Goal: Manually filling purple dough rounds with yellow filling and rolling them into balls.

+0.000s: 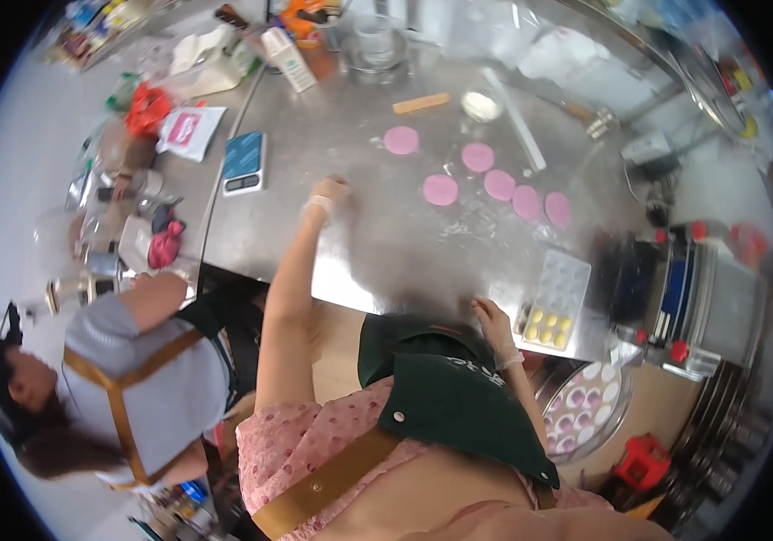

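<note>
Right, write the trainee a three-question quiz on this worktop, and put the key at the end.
1. Count: how many pink discs lie on the steel table?
2. True or false: the white rod lies farther to the right than the wooden stick.
3. Choose: which of the person's hands is nearer the white tray with the yellow balls, the left hand or the right hand?

Key: 1. Six. 2. True. 3. The right hand.
</note>
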{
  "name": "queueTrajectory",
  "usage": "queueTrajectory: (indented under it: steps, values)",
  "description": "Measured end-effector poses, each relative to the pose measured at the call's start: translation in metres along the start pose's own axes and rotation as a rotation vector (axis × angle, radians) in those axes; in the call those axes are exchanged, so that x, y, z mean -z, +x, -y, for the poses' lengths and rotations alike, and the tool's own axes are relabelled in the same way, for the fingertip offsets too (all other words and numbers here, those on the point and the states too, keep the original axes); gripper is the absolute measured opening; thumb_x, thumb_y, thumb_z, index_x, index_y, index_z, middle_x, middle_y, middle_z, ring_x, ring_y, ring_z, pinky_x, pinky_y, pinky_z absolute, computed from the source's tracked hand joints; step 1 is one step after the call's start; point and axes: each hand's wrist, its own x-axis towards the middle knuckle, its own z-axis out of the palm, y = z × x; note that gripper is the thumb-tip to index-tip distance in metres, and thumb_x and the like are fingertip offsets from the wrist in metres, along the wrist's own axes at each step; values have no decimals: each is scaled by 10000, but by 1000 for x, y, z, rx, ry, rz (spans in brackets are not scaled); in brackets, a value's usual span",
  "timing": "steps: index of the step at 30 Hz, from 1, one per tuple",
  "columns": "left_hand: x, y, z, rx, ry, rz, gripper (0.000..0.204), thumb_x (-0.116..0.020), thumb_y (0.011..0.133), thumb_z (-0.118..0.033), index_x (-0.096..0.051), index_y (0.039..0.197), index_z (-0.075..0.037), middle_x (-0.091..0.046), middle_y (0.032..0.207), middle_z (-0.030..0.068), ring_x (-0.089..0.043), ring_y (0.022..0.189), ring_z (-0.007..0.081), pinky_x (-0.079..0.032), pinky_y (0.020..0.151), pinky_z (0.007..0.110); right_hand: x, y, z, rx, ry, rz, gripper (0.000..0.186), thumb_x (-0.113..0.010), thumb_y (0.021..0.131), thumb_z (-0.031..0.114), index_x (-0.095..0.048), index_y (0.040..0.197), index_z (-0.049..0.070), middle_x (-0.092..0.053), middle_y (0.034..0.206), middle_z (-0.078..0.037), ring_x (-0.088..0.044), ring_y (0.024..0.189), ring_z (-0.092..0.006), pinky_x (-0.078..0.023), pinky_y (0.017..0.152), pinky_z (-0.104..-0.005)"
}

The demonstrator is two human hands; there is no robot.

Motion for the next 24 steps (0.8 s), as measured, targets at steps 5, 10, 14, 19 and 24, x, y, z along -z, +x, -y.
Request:
queueTrajectory:
  steps: [5,10,14,19,24]
  values:
    - [-73,4,-98,-337,-155,5,352,-704,748,-350,-752,995,-105,-712,1055,147,-640,1044,347,-504,938,432,-8,12,31,-21,-4,62,346,-587,982,156,-589,1282,-16,-707,1135,-114,-657,1056,-171,-490,946,-284]
    - [-111,18,-147,-229,-42,-132,370,-722,742,-275,-710,1077,-119,-659,1153,143,-617,1116,342,-504,970,437,-6,41,43,72,-16,41,338,-582,974,152,-604,1274,-1,-711,1116,-106,-655,1054,-175,-484,954,-292]
    - [-103,15,-174,-176,-18,170,337,-720,726,-222,-713,1051,-132,-677,1123,146,-641,1054,337,-515,933,439,-4,52,33,-26,130,-30,344,-570,965,143,-609,1268,-14,-701,1132,-116,-643,1076,-180,-471,973,-303]
    - [-108,-17,-168,-352,-324,99,259,-729,775,-193,-697,1024,-128,-683,1103,144,-655,1001,329,-525,878,405,-7,68,31,-18,106,25,377,-551,991,170,-566,1281,-71,-686,1143,-136,-639,1077,-201,-469,975,-306]
    - [-94,-85,-176,-165,-930,473,398,-726,826,-130,-621,1204,-63,-661,1084,76,-611,1014,156,-487,899,299,-10,100,97,-40,551,-110,530,-634,958,268,-505,1373,-35,-646,1215,-120,-636,1083,-211,-512,910,-332]
